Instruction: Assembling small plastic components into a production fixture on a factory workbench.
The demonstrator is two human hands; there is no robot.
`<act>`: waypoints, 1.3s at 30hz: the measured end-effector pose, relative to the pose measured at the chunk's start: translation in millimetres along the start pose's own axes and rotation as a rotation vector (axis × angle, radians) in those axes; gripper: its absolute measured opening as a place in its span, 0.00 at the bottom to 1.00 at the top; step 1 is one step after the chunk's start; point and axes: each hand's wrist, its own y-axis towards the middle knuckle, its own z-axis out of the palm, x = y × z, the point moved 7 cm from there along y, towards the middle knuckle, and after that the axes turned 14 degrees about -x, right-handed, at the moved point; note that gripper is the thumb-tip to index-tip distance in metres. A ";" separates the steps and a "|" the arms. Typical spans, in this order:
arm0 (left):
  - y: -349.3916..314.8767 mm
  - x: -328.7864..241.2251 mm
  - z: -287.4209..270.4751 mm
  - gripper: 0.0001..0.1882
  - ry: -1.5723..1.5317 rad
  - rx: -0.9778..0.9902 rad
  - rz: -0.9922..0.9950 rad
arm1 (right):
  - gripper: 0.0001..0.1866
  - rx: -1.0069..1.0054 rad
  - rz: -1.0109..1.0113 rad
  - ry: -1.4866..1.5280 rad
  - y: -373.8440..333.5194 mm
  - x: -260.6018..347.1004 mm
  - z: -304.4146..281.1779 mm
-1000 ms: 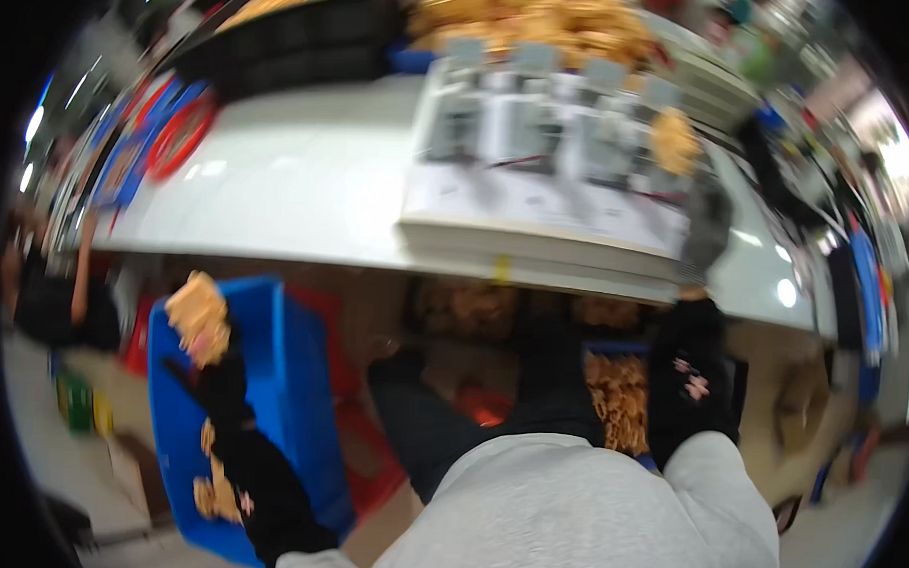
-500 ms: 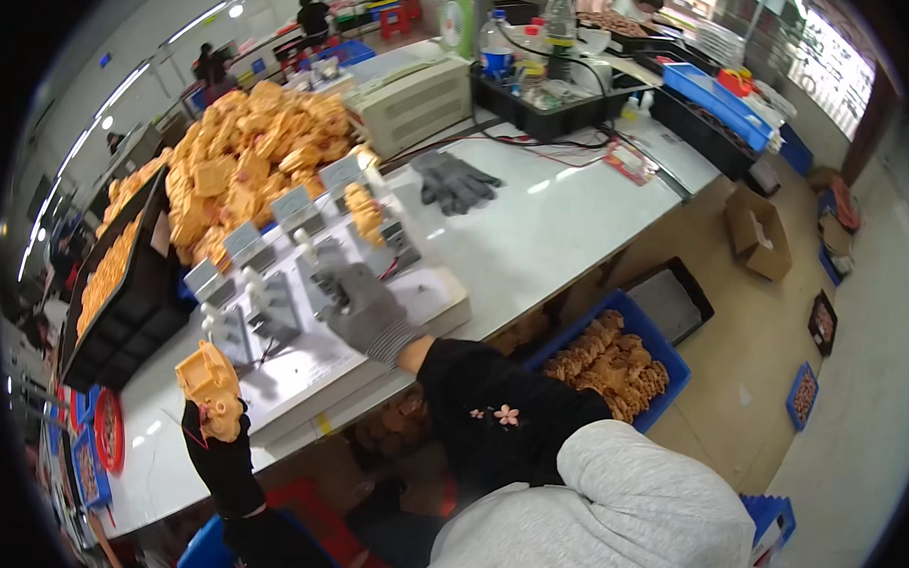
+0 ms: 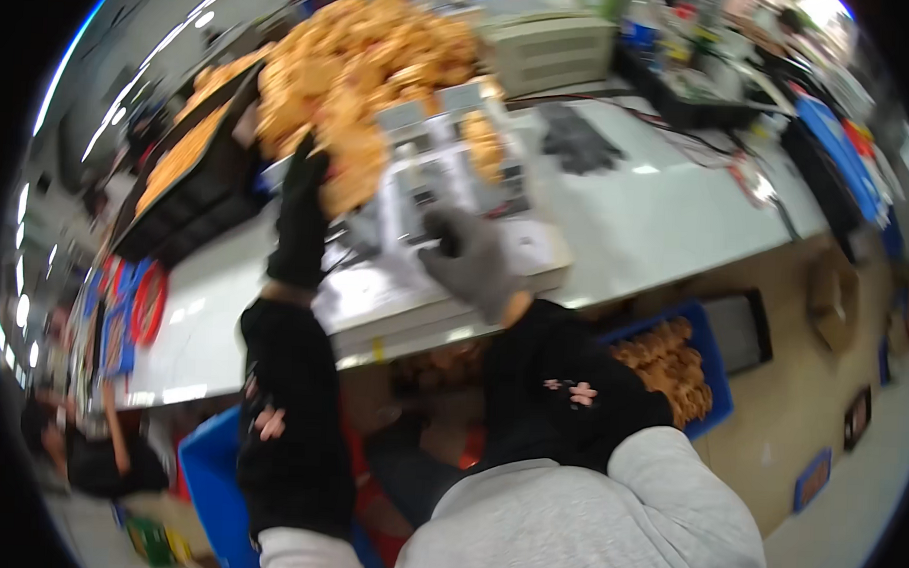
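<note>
Grip, left hand (image 3: 302, 214): black glove raised against the heap of orange-tan pieces (image 3: 367, 76) at the far side of the surface (image 3: 657, 226); whether it clasps a piece cannot be told through the blur. Grip, right hand (image 3: 470, 260): grey glove, fingers loosely released, resting on the white jig tray (image 3: 427, 198).

Risk: an arm sweeping the heap's edge may knock pieces to the floor.

Change: half a second ago the left hand held a piece low, near the surface's front edge; now it is up at the heap.

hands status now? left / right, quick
Left hand: black glove, reaching into the pile of orange parts; grip cannot be told.
Right hand: grey glove, resting on the white fixture, fingers curled, holding nothing visible.
</note>
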 end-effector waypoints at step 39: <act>-161.1 -70.2 -427.4 0.17 0.764 -0.820 0.124 | 0.08 -0.099 -0.166 -0.139 9.8 -25.0 -6.4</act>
